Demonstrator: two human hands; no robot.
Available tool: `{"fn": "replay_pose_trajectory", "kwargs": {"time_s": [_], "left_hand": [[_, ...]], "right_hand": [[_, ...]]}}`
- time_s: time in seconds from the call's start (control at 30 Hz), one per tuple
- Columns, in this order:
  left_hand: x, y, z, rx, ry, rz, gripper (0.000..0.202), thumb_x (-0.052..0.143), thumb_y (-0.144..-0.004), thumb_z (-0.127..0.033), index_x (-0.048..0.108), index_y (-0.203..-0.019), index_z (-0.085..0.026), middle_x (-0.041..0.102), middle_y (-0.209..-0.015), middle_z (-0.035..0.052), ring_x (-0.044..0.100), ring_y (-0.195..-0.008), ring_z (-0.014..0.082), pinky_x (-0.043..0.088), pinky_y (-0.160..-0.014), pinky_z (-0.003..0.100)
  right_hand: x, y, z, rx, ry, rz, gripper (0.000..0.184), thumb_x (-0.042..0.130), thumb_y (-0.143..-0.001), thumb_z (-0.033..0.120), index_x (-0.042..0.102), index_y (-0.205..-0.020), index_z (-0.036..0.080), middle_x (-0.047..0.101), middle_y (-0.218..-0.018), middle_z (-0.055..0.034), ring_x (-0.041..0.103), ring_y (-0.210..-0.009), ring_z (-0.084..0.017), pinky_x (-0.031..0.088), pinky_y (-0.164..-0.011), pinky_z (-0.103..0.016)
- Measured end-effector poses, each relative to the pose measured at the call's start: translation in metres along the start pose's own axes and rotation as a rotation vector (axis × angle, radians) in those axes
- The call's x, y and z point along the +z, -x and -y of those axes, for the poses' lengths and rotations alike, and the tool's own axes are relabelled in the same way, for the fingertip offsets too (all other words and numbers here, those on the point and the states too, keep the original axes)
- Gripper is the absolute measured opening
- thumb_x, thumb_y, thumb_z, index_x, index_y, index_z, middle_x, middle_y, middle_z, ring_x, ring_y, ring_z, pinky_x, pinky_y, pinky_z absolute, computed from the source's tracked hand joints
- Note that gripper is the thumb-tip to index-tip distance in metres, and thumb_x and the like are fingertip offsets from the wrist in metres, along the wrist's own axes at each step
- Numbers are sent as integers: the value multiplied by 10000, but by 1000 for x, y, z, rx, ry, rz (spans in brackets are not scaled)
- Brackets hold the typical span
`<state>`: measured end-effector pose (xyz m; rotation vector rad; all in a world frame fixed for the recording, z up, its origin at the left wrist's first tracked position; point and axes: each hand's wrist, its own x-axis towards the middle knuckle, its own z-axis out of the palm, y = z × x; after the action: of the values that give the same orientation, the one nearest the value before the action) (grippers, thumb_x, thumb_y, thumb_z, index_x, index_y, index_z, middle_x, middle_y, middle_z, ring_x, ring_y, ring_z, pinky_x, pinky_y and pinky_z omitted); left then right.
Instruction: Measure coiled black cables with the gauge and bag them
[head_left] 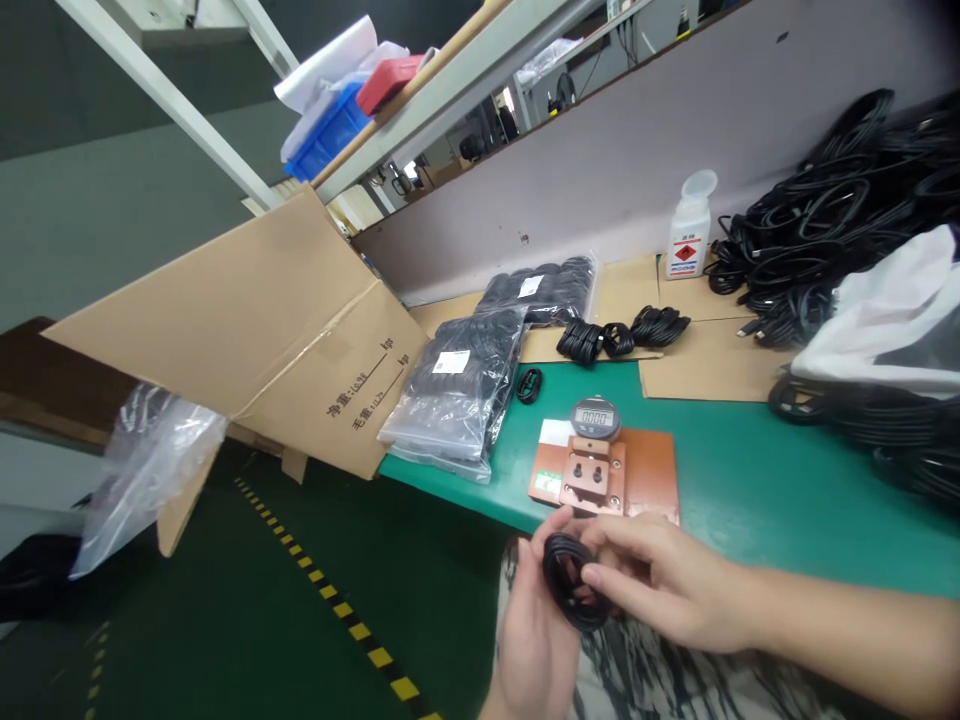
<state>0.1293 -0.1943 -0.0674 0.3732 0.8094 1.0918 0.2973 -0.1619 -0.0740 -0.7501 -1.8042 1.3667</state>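
Note:
A coiled black cable [564,580] is held between both hands, just in front of the green table's near edge. My left hand [534,620] cups the coil from the left with its fingers closed on it. From the right, my right hand [660,575] grips the same coil, thumb and fingers at its inner and upper side. Just beyond the hands stands a copper-coloured fixture [592,475] with a round digital gauge [596,417] reading 0.000. A small cable coil [529,386] lies on the table left of the gauge.
Clear bags of coiled cables [457,385] lie at the left, beside an open cardboard box [300,330]. Several bundled coils [619,338] rest on cardboard at the back. A white bottle [688,230] stands near a large heap of black cables [825,220] at the right.

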Motion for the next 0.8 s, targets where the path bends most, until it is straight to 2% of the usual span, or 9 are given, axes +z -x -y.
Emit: {"fn": "replay_pose_trajectory", "kwargs": {"time_s": [0.07,0.17,0.27,0.37,0.47,0.53,0.6,0.67,0.8], "left_hand": [[4,-1,3,-15,14,24,460,572,-884,-539,670,-1160,-184,655,-1143,133,617,-1056,281,554,-799,366],[11,-3,2,45,3,5,366,514,-934,-479,654,-1122,-198,668,-1071,113,662,-868,228,565,-564,278],[15,-2,-7,73,25,-16,295,452,-968,-432,630,-1054,-213,667,-1059,104,666,-776,200,483,-370,199],[14,-2,-15,50,46,-36,262,438,-970,-398,594,-874,-211,669,-934,75,666,-723,187,429,-303,159],[11,-3,-16,36,57,-66,277,471,-946,-412,540,-768,-212,571,-663,-9,509,-433,101,356,-259,135],[9,-5,-12,30,50,-95,317,483,-933,-454,512,-732,-211,485,-569,-42,387,-350,71,310,-242,131],[9,-6,-10,24,24,-128,353,482,-928,-491,500,-716,-209,448,-544,-49,343,-336,66,273,-237,131],[11,-6,-14,33,-11,-135,332,477,-930,-488,533,-761,-208,480,-583,-32,394,-378,79,273,-261,134],[21,-10,-42,128,-123,-28,294,495,-899,-375,589,-1097,-179,614,-855,78,609,-731,187,441,-448,216]], "right_hand": [[1,-1,0,2,-57,42,196,469,-980,346,548,-900,186,599,-606,17,582,-497,-125,442,-499,-214],[3,-1,-1,36,-145,17,209,443,-1000,384,524,-993,192,630,-623,17,636,-507,-138,492,-511,-219],[3,-1,-2,14,-57,-102,228,464,-990,397,543,-975,183,659,-699,-20,643,-582,-151,483,-517,-223],[2,-1,-4,-29,57,-135,228,442,-996,359,565,-935,177,649,-714,-32,597,-587,-145,445,-514,-226],[1,-1,-6,-43,116,-134,235,412,-1001,326,569,-917,173,595,-650,-11,538,-545,-135,407,-507,-232],[1,-1,-7,-52,131,-130,234,411,-998,319,567,-907,171,567,-630,-2,514,-535,-134,392,-508,-237],[1,-1,-7,-61,131,-117,233,404,-999,314,564,-907,171,562,-635,-2,500,-532,-131,380,-504,-237],[1,-2,-6,-61,125,-103,234,393,-1001,305,563,-911,173,562,-639,-1,490,-527,-127,376,-500,-234],[1,-2,-4,-81,167,-108,211,403,-983,278,561,-883,180,539,-639,11,463,-507,-119,354,-495,-234]]}}
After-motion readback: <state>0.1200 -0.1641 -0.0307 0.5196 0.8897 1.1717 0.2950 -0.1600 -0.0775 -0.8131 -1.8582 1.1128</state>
